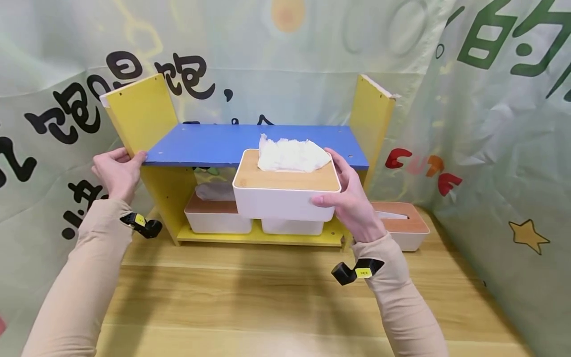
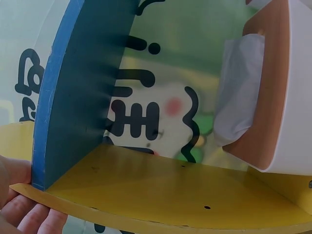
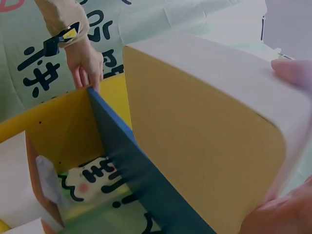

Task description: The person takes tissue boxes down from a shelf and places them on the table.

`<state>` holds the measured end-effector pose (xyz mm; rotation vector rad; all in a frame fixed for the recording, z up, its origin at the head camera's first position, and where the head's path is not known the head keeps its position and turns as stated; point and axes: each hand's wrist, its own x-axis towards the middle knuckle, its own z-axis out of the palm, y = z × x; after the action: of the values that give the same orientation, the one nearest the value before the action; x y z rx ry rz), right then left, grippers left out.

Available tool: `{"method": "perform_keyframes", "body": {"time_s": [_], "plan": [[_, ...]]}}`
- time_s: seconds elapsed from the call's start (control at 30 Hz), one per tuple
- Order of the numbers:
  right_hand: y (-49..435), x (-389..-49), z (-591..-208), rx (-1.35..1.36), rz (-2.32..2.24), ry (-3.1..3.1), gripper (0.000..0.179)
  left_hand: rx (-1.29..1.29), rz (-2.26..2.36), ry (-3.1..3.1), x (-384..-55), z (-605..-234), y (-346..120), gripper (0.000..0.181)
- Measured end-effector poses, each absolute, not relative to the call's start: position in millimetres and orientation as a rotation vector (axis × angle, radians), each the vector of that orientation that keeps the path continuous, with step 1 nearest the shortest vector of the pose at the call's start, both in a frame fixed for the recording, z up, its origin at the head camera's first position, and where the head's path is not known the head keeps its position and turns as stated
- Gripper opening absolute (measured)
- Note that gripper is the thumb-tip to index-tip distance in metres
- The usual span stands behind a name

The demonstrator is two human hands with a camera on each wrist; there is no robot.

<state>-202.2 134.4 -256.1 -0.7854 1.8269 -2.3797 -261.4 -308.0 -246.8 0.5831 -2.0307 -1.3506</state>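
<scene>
Nearest, two beige sleeves [image 1: 82, 292] reach in from left and right. The right hand [image 1: 356, 204] grips a white, wood-topped tissue box [image 1: 281, 203] by its right end, thumb on the near face, holding it up before the blue board [image 1: 200, 145]. The left hand [image 1: 119, 171] grips the left yellow side panel [image 1: 143, 111] beside that board's near corner. Farther below, two white boxes [image 1: 218, 222] sit on the yellow bottom shelf [image 1: 263, 239]; another box [image 1: 408, 228] stands right.
</scene>
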Motion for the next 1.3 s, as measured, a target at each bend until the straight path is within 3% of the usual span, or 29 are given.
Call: {"method": "perform_keyframes", "body": {"time_s": [0.83, 1.3], "plan": [[173, -204, -326, -0.939, -2.381, 1.770, 0.114, 0.584, -1.376, -2.016, -260, -246, -307, 0.049], [195, -205, -362, -1.016, -2.348, 1.804, 0.113, 0.573, -1.376, -2.025, -259, -246, -306, 0.048]]}}
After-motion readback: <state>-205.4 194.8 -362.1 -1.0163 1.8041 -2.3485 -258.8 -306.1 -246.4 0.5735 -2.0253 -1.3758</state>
